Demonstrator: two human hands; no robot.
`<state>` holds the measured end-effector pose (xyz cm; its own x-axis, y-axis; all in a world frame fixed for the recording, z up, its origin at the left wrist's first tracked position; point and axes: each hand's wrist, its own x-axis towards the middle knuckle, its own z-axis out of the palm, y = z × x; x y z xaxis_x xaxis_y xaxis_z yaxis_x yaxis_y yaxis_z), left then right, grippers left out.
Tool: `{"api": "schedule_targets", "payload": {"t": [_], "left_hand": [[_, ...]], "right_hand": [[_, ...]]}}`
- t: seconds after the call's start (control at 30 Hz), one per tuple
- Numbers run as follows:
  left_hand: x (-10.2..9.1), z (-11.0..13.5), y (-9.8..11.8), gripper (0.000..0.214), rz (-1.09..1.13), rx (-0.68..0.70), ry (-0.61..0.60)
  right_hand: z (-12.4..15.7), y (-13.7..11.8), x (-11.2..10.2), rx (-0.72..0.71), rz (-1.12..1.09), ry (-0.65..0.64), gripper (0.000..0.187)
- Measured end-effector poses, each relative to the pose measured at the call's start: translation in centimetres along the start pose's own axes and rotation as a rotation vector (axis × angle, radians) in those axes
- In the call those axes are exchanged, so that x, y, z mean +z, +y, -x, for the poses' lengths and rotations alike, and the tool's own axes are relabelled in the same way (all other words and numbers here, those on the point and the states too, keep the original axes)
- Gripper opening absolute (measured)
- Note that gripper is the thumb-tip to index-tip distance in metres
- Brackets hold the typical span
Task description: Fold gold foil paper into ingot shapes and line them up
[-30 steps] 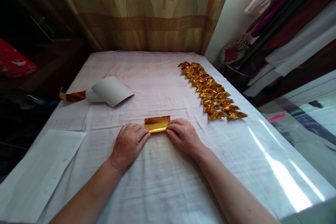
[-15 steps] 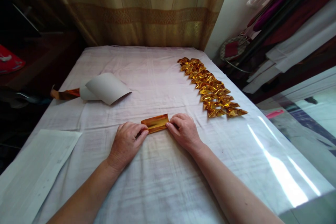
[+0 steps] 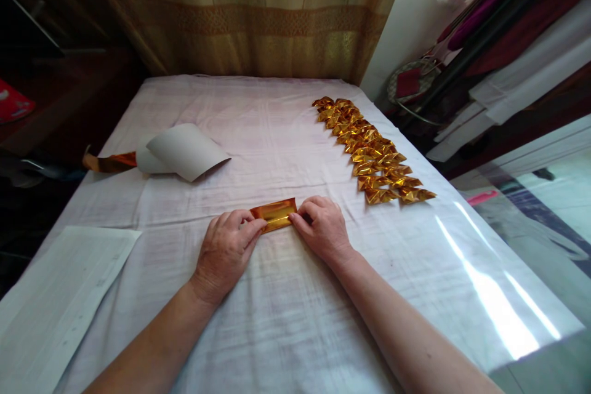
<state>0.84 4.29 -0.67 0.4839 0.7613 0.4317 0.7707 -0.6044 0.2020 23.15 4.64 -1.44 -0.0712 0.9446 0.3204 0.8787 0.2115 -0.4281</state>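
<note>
Grips folded gold foil strip [image 3: 273, 214] at both ends, low on cloth-covered surface [image 3: 286, 129], centre front. Clamps left end with fingers of left hand [image 3: 226, 252], right end with fingers of right hand [image 3: 323, 228]. Has row of folded gold pieces [image 3: 372, 154] beyond right hand, curled white card [image 3: 184, 151] beyond left hand.

glossy gold foil strip [image 3: 273, 214]; matt white cloth [image 3: 286, 320]; clear glossy plastic sheet [image 3: 498, 295].
</note>
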Motion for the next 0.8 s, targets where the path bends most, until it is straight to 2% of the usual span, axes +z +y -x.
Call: {"api": "schedule_targets", "payload": {"t": [0.17, 0.4, 0.6, 0.8], "left_hand": [[-0.4, 0.0, 1.7, 0.026, -0.041, 0.138, 0.013], [-0.4, 0.4, 3.6, 0.028, -0.043, 0.063, -0.068], [0.8, 1.5, 4.6, 0.04, -0.001, 0.128, -0.104], [1.2, 2.0, 4.5, 0.049, 0.014, 0.126, -0.127]], "right_hand": [[0.0, -0.2, 0.0, 0.008, 0.029, -0.001, 0.02], [0.0, -0.2, 0.1, 0.001, 0.06, -0.01, 0.021], [0.1, -0.2, 0.2, -0.002, 0.068, 0.006, 0.021], [0.0, -0.3, 0.0, -0.001, 0.072, 0.002, 0.022]]}}
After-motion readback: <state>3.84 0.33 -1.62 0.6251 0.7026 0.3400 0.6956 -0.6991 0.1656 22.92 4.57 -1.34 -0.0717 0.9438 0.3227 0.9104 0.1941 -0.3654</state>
